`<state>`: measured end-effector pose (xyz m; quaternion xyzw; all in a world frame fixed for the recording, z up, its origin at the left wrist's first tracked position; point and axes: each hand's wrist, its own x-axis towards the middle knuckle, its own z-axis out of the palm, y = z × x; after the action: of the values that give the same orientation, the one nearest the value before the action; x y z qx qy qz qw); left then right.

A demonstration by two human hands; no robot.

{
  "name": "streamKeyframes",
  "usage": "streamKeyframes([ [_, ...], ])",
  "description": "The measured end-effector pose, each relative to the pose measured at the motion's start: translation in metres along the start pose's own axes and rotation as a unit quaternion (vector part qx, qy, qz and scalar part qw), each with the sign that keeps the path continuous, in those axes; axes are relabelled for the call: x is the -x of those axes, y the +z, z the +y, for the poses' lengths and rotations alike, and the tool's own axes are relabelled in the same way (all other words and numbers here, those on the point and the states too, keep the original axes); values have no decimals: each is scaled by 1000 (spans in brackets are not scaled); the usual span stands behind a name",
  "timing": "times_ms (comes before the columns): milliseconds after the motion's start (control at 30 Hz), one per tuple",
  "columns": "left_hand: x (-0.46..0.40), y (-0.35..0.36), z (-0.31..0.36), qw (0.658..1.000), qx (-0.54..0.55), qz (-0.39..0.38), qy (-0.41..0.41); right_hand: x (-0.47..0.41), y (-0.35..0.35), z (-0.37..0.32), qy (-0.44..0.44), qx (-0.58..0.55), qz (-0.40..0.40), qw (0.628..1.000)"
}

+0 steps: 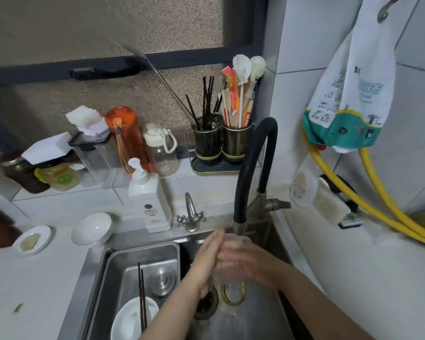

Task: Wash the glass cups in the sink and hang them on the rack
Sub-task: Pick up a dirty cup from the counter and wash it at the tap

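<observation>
1. Glass cup (233, 263) held under faucet (241, 227) over sink (268, 312) — placed to catch running water
2. Left hand (206, 256) flat against cup, fingers straight
3. Right hand (245, 261) wrapped round cup — blurred

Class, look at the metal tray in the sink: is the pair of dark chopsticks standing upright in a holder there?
No: the chopsticks lie flat across the white bowl in the tray.
</observation>
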<state>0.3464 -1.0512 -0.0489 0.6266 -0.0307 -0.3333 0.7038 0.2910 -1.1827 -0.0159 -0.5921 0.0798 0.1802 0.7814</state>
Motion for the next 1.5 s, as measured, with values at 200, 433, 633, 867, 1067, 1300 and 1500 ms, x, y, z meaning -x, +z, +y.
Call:
streamKeyframes([
  [200, 5, -4, -14, 998, 59, 13, 11, -8, -1, 7, -19, -35, 37, 999],
  [433, -3, -4, -8, 999, 31, 4, -18, -3, -4, 2, -27, 68, 69, 995],
  [633, -3, -2, 2, 999, 17, 13, -46, -5, -3, 7, -49, 73, 43, 995],
  [867, 2, -5, 2, 999, -4, -12, 38, -11, -4, 7, -56, -60, 78, 994],
  [1067, 9, -11, 3, 989, -115, -4, 93, -16, 2, 7, -58, -106, 17, 993],
  [1300, 6, 1, 16, 998, -61, -17, 7, -19, 1, 4, -4, -49, 128, 991],
  [1500, 2, 16, -11, 990, -102, 83, 50, -10, 5, 14, 25, -103, 147, 983],
])
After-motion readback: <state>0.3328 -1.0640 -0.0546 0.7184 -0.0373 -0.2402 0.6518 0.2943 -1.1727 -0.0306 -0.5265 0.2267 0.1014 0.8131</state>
